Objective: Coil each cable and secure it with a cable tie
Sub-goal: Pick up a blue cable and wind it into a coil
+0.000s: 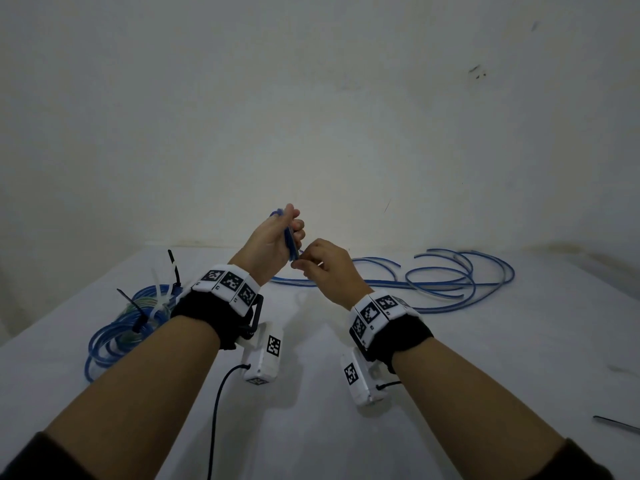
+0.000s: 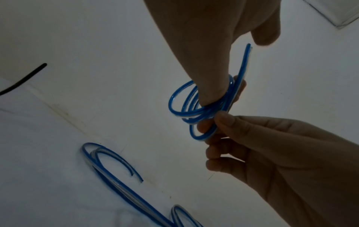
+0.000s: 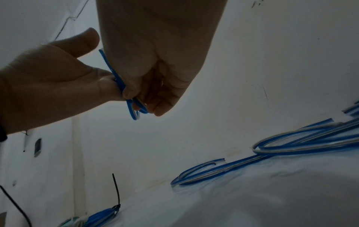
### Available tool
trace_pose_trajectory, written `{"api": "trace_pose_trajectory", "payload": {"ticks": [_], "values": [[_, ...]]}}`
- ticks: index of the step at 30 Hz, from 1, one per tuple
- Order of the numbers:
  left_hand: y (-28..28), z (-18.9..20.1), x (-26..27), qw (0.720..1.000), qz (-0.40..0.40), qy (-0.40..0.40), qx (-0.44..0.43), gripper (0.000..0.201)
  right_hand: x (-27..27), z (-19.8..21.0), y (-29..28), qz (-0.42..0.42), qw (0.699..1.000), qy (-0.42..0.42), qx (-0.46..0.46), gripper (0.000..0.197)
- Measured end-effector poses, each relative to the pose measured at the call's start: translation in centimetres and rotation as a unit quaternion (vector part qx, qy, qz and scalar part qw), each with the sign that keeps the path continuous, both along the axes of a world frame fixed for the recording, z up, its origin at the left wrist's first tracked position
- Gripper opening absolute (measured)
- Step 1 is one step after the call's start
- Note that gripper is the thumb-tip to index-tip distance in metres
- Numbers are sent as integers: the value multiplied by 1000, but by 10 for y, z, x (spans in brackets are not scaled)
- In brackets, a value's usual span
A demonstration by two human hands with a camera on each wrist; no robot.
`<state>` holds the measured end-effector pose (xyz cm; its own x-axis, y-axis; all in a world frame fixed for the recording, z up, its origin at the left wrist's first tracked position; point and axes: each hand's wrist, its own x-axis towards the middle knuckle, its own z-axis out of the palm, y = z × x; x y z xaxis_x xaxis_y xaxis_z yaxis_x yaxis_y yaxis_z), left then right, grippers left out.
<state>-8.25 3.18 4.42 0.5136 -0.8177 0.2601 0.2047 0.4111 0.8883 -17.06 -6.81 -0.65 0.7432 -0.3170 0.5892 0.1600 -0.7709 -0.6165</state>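
Observation:
My left hand (image 1: 292, 230) is raised above the white table (image 1: 311, 438) and grips a small coil of blue cable (image 1: 289, 239). My right hand (image 1: 304, 265) pinches the coil's lower end just below it. In the left wrist view the coil (image 2: 184, 107) loops round the left hand (image 2: 217, 95), one cut end sticks up, and the right hand (image 2: 211, 122) pinches the bottom loop. From the right wrist, the coil (image 3: 134, 110) hangs between the right hand (image 3: 139, 98) and the left hand (image 3: 108, 86).
Loose blue cables (image 1: 450, 278) (image 3: 291, 147) sprawl over the table at the back right. A tied bundle of blue cables (image 1: 117, 334) with black and white ties lies at the left. One black cable tie (image 1: 616, 424) lies at the right edge.

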Motion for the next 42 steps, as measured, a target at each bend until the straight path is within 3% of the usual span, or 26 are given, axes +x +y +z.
{"api": "trace_pose_trajectory", "payload": {"ticks": [3, 8, 12, 15, 22, 29, 35, 42], "values": [[1, -3, -2, 999, 13, -42, 6, 12, 0, 0, 1, -6, 1000, 8, 9, 17], [1, -6, 2, 987, 51, -144, 40, 19, -8, 4, 2, 19, 997, 8, 69, 14], [3, -3, -3, 968, 67, -231, 76, 31, -13, 10, -6, -21, 994, -99, 47, 11], [-1, -4, -10, 951, 55, -285, 109, 35, -17, 18, -13, -7, 993, -111, 32, 30], [-19, -7, -27, 952, 35, -271, 138, 40, -43, 29, -28, 28, 994, -91, 55, 31], [-46, -7, -57, 946, 3, -278, 170, 52, -81, 28, -50, -38, 998, -51, -14, 15], [-81, -9, -94, 959, -26, -223, 172, 53, -128, 23, -66, -36, 997, -35, 61, 10], [-123, -15, -150, 959, -113, -210, 152, 41, -191, 19, -92, -138, 981, -78, 108, 4]]}}
